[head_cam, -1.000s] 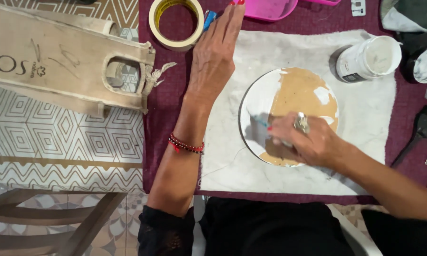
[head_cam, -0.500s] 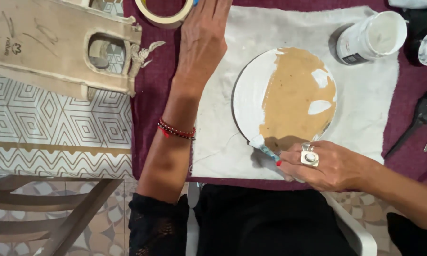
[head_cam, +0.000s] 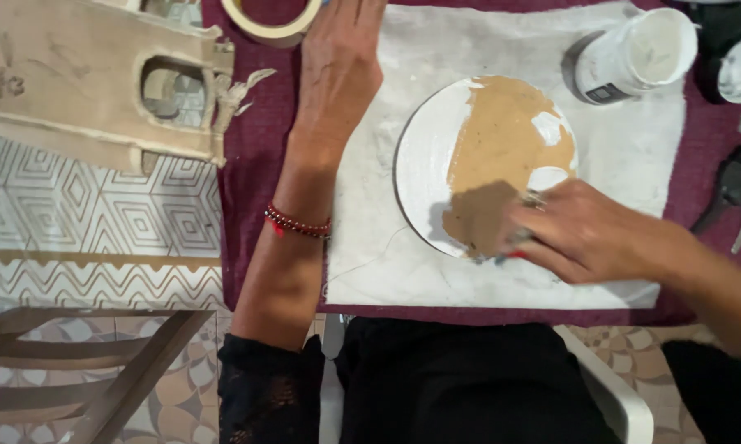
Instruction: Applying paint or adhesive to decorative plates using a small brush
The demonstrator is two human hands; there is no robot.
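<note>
Moved up onto the round disc (head_cam: 436, 173), right hand (head_cam: 588, 234) grips a brush; left hand (head_cam: 337, 62) lies flat.

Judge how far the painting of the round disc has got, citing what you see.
Done: tan paint covers most of the round disc. In hand: the right hand works at its lower edge; the tool is mostly hidden. The left hand rests flat on the white cloth. Left: the bare white left side and small patches.

I count two hands, left (head_cam: 337, 66) and right (head_cam: 588, 234), one round disc (head_cam: 436, 156), one white cloth (head_cam: 633, 156), one tape roll (head_cam: 272, 20), one open paint jar (head_cam: 633, 53), one beaded bracelet (head_cam: 296, 224).
</note>
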